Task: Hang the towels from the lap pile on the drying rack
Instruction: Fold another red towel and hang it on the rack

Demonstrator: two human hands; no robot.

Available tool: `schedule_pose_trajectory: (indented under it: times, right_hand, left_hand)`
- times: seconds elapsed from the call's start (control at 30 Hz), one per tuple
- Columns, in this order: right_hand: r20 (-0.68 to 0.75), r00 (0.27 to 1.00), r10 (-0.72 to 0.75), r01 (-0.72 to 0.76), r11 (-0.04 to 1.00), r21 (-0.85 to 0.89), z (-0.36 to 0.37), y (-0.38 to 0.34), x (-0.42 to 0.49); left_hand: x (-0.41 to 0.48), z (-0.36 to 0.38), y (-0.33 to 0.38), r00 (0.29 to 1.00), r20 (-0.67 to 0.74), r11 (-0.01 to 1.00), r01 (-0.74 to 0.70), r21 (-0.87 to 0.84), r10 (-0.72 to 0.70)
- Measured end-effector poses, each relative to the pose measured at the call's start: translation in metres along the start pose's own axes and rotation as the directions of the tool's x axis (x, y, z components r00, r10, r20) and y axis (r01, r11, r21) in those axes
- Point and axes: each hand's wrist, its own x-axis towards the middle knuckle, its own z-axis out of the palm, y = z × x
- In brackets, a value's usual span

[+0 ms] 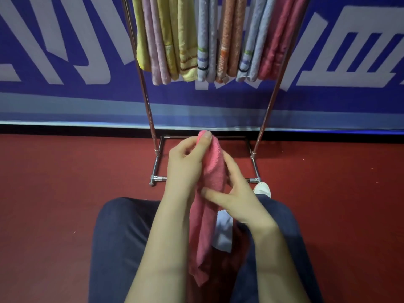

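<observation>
I am holding a pink towel (215,169) upright over my lap, near the foot of the chrome drying rack (149,108). My left hand (185,165) is pinching its top end between thumb and fingers. My right hand (237,196) is curling around its middle, thumb pressing on the cloth. The towel's lower end is hanging down between my knees. A pale towel (224,234) is lying on my lap just right of it. Farther off, a row of hung towels (203,40), yellow, pink, blue, orange and red, is draping side by side on the rack above the red floor (65,182).
</observation>
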Motion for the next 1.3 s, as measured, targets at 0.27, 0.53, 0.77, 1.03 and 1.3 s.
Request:
schedule_pose_trajectory:
  times: [0.27, 0.53, 0.77, 1.03, 1.3]
  right_hand:
    - [-0.402, 0.913, -0.07, 0.038, 0.995, -0.089, -0.02, -0.002, 0.002]
    - [-0.524, 0.852, -0.015, 0.051, 0.997, 0.054, -0.025, -0.023, 0.012]
    - [-0.354, 0.922, 0.158, -0.004, 0.917, 0.4, -0.027, -0.027, 0.015]
    - [-0.008, 0.998, 0.066, -0.054, 0.876, 0.479, -0.044, -0.026, -0.004]
    - [-0.208, 0.978, -0.01, 0.046, 0.985, 0.168, -0.034, -0.029, 0.006]
  left_hand:
    - [0.005, 0.002, -0.002, 0.992, -0.111, 0.998, 0.062, -0.024, -0.064]
    - [0.002, -0.002, -0.002, 0.991, 0.13, 0.749, -0.08, 0.658, -0.009]
    - [-0.007, -0.006, 0.001, 0.831, 0.522, 0.916, -0.341, 0.21, 0.19]
    - [-0.008, -0.005, -0.001, 0.866, 0.452, 0.911, -0.344, 0.229, 0.213]
    - [-0.01, -0.003, 0.0, 0.922, 0.339, 0.936, -0.271, 0.225, 0.185]
